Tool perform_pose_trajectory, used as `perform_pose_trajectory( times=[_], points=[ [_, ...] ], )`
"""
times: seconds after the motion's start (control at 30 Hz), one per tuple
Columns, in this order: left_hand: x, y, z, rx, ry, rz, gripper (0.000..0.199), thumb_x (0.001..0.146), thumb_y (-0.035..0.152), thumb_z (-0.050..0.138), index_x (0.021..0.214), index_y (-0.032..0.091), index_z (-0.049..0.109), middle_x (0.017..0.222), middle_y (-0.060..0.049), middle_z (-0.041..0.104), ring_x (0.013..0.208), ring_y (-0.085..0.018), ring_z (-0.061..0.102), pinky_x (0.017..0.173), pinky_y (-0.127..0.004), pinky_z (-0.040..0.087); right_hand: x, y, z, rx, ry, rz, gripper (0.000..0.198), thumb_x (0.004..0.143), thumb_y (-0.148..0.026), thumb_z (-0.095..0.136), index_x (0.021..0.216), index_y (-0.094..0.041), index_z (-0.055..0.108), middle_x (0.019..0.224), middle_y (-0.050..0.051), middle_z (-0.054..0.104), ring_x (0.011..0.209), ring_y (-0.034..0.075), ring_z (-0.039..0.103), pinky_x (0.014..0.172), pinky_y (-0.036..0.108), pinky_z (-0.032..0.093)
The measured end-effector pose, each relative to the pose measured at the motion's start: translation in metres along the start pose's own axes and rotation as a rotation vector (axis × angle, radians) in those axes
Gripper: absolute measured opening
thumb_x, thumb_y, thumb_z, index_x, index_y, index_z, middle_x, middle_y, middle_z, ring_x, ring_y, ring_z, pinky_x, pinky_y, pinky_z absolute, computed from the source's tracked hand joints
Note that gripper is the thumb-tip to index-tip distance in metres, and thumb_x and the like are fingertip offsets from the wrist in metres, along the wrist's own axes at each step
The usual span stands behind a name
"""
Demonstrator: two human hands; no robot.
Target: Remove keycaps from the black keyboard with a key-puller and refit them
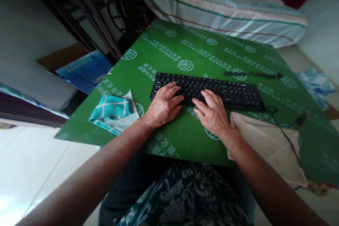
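Note:
A black computer keyboard [238, 95] lies across the green table, its cable running off to the right. My left hand [165, 104] rests on the left part of the keys, palm down, fingers spread and holding nothing. Over the middle of the keys, near the front edge, my right hand [212, 111] is laid with its fingers apart and slightly bent. Its fingertips are on or just above the keys; I cannot tell which. Behind the keyboard's right half is a row of small loose black pieces [266, 75], which look like keycaps.
The green table [180, 141] has a folded teal checked cloth [113, 109] at left and a beige cloth [265, 141] at right, crossed by the cable [284, 129]. A bed [225, 14] stands behind. A blue box [82, 70] sits off the table's left side.

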State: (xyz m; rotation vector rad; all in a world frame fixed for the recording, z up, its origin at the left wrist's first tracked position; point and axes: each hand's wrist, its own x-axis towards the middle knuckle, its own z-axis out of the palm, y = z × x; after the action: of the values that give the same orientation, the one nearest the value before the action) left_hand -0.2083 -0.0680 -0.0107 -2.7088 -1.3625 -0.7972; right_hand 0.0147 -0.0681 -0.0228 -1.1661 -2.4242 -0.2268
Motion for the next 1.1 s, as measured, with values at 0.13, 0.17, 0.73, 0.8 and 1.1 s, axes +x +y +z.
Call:
perform_pose_trajectory(
  times=[0.13, 0.17, 0.73, 0.8, 1.1],
  points=[
    [-0.001, -0.001, 0.0, -0.012, 0.01, -0.008, 0.029, 0.083, 0.025, 0.054, 0.108, 0.014, 0.063, 0.131, -0.014, 0.052, 0.131, -0.032, 0.036, 0.105, -0.054, 0.035, -0.001, 0.0, 0.0, -0.003, 0.0, 0.005, 0.033, 0.088, -0.03, 0.053, 0.119, -0.021, 0.061, 0.131, 0.014, 0.048, 0.125, 0.03, 0.038, 0.099, 0.049, 0.037],
    [-0.001, 0.0, 0.0, -0.008, 0.006, -0.01, 0.028, 0.083, 0.025, 0.053, 0.107, 0.014, 0.064, 0.131, -0.014, 0.052, 0.131, -0.032, 0.036, 0.106, -0.053, 0.035, -0.001, 0.0, 0.0, 0.0, -0.002, 0.006, 0.032, 0.088, -0.029, 0.052, 0.118, -0.021, 0.061, 0.131, 0.014, 0.048, 0.126, 0.03, 0.038, 0.099, 0.049, 0.037],
    [-0.004, -0.018, -0.011, -0.069, 0.25, -0.264, 0.019, 0.084, 0.027, 0.052, 0.094, 0.018, 0.065, 0.116, -0.008, 0.063, 0.12, -0.025, 0.051, 0.102, -0.048, 0.042, -0.002, 0.001, -0.004, 0.038, 0.025, 0.022, 0.03, 0.089, -0.029, 0.052, 0.115, -0.021, 0.062, 0.13, 0.015, 0.049, 0.125, 0.031, 0.038, 0.097, 0.052, 0.038],
    [-0.004, -0.022, -0.011, -0.079, 0.285, -0.327, 0.02, 0.083, 0.027, 0.051, 0.093, 0.017, 0.066, 0.114, -0.008, 0.065, 0.116, -0.024, 0.054, 0.102, -0.046, 0.043, -0.001, -0.001, -0.003, 0.03, 0.013, 0.001, 0.03, 0.088, -0.029, 0.053, 0.116, -0.023, 0.061, 0.132, 0.013, 0.048, 0.126, 0.031, 0.037, 0.096, 0.052, 0.038],
    [-0.008, -0.029, -0.009, -0.111, 0.302, -0.459, 0.021, 0.08, 0.028, 0.052, 0.088, 0.016, 0.067, 0.107, -0.009, 0.067, 0.107, -0.023, 0.059, 0.097, -0.042, 0.047, 0.002, -0.006, -0.004, 0.025, 0.01, -0.033, 0.03, 0.088, -0.029, 0.053, 0.116, -0.021, 0.061, 0.133, 0.015, 0.046, 0.127, 0.031, 0.036, 0.099, 0.051, 0.038]
  ],
)
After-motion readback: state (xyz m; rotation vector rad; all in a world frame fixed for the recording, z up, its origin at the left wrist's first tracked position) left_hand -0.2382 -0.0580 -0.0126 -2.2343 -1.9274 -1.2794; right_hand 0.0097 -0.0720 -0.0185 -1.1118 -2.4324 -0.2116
